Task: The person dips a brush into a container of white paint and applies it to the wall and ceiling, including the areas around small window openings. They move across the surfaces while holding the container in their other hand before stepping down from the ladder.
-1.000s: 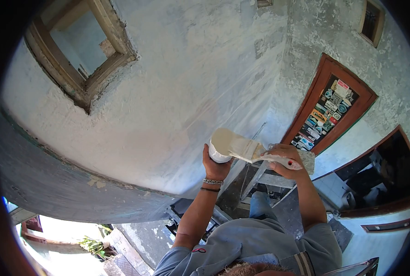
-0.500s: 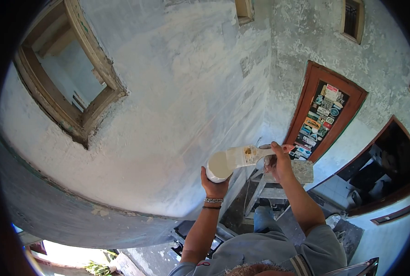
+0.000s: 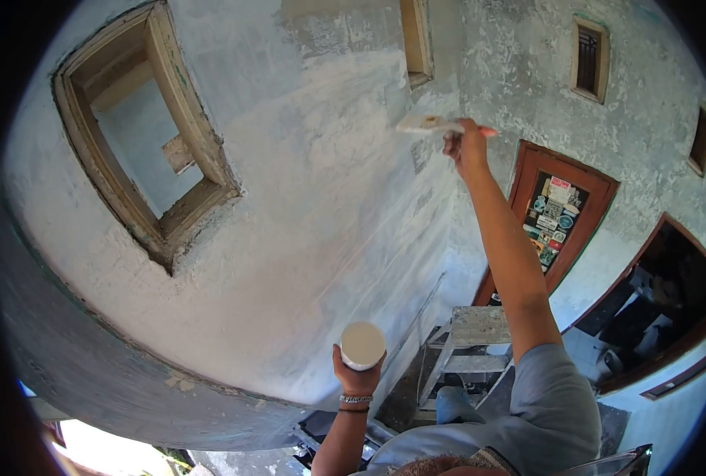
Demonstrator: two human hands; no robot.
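My left hand (image 3: 357, 377) is wrapped round a white tub (image 3: 363, 346) of pale paint, low in the middle of the view. My right arm is stretched up, and my right hand (image 3: 468, 149) grips the handle of a wide paint brush (image 3: 430, 124). The bristles point left and are at or very near the patchy white wall (image 3: 313, 190); whether they touch it is hard to tell. Bracelets circle my left wrist.
A wooden ladder (image 3: 480, 326) stands below my right arm. An old window frame (image 3: 158, 238) is set in the wall at left. A red-brown door (image 3: 598, 190) with stickers and a dark doorway (image 3: 662, 278) are at right.
The brush has left the tub and moved up to the wall, with my right arm now extended. My left hand and the tub have dropped lower. The view has shifted slightly.
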